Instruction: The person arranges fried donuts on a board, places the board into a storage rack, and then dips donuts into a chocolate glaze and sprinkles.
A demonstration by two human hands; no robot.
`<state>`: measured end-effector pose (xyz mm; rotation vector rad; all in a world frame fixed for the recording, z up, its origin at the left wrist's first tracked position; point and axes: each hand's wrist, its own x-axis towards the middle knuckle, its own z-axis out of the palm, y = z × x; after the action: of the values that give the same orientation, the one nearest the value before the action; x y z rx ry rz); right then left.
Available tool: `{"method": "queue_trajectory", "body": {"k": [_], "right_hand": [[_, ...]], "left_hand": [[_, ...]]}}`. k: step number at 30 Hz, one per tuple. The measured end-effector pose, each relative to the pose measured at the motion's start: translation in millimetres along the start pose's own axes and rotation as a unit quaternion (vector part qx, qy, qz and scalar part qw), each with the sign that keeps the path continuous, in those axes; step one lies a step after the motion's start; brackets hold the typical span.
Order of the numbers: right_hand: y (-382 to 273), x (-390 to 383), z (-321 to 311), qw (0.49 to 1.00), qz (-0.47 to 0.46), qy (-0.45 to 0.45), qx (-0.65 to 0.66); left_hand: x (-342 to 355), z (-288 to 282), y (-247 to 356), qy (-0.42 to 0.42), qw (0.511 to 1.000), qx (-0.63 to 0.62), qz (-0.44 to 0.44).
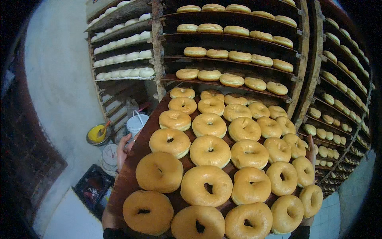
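A dark brown board (128, 172) stretches out in front of me, its far end close to the rack. Rows of golden ring doughnuts (199, 154) cover it. My left hand (123, 150) is closed on the board's left edge, fingers showing at the side. At the right edge my right hand (311, 150) holds the board too, mostly hidden behind the doughnuts. Both forearms run along beneath the board's sides.
Ahead stands a wooden rack (158, 47) with shelves of doughnuts; pale dough pieces (131, 73) fill the shelves on the left. Another loaded rack (317, 71) is at right. Lower left are a white bucket (136, 124), yellow bowl (95, 134), dial scale (109, 154) and black crate (92, 184).
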<state>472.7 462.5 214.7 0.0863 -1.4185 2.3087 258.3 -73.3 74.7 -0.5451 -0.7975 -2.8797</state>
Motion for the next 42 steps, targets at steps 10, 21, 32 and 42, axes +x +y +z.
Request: {"method": "queue_trajectory", "body": {"k": [10,21,32,42], "right_hand": [[27.9,54.1,27.1,0.991,-0.097,0.085,0.037],[87.7,46.5,20.4,0.959,-0.169,0.153,0.169],[97.0,-62.8,95.9,0.974,-0.137,0.172,-0.063],[88.7,98.6,88.0,0.973,-0.183,0.139,-0.03]], "left_hand": [[131.3,29.7,8.5,-0.143,0.952,-0.112,-0.246],[121.9,17.0,-2.5,-0.267,0.93,-0.196,-0.159],[29.8,26.5,34.1,0.065,0.994,0.067,0.05],[187.0,52.5,-46.5,0.004,1.0,-0.016,0.012]]}}
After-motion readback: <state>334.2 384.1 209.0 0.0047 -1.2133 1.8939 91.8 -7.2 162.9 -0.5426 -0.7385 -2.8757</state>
